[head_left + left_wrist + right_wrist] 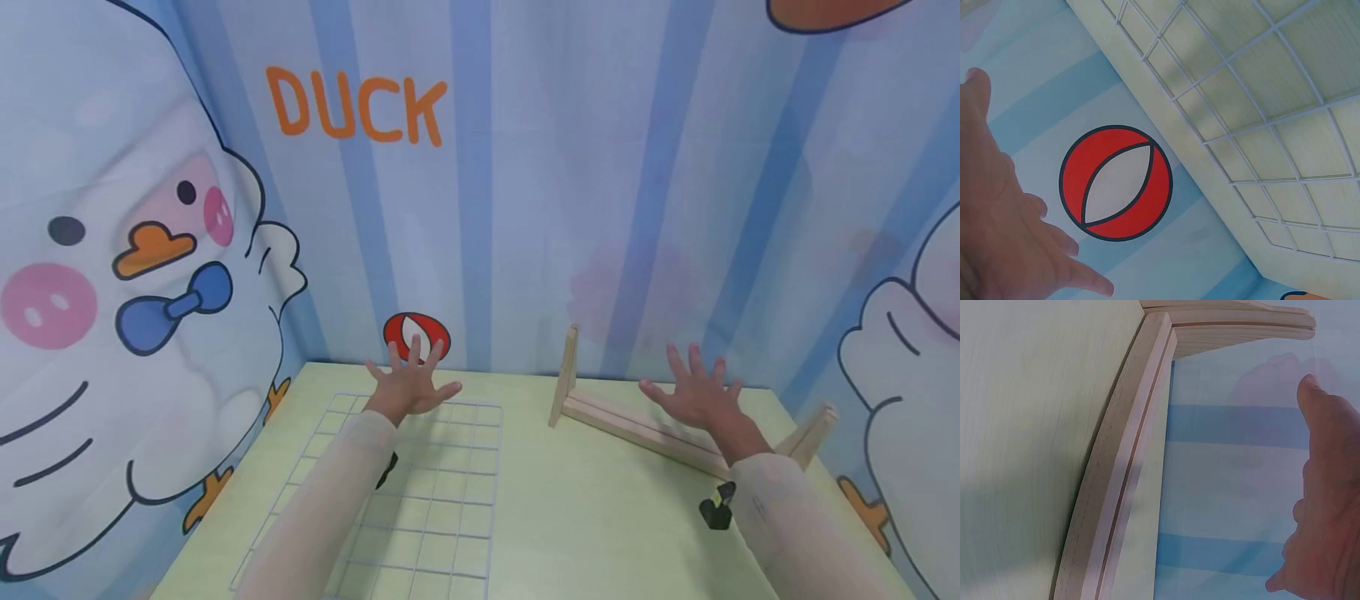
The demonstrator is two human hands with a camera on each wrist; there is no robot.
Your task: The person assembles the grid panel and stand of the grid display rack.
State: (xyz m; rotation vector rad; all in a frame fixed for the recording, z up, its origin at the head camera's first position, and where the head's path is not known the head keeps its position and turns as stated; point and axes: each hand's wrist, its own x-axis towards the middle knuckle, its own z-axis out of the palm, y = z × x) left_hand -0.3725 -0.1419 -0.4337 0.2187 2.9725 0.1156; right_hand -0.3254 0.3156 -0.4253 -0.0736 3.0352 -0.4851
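My left hand (pixel 408 387) is held out with fingers spread above the far part of a white wire grid (pixel 457 502), holding nothing. The grid lies flat on the left of the table, and the left wrist view shows its crossing wires (pixel 1266 122). My right hand (pixel 697 400), fingers also spread and holding nothing, hovers over a wooden stand (pixel 637 429). That stand has a long grooved bar between two upright end pieces; my right forearm overlaps its near end. In the right wrist view the grooved bar (pixel 1119 462) runs beside the hand.
The pale yellow table (pixel 577 517) backs onto a blue striped cloth (pixel 525 183) with printed ducks and a red ball (pixel 438 329). A small black object (pixel 717 507) shows beside the right sleeve (pixel 795 517), and another dark piece (pixel 387 471) beside the left sleeve (pixel 330 500).
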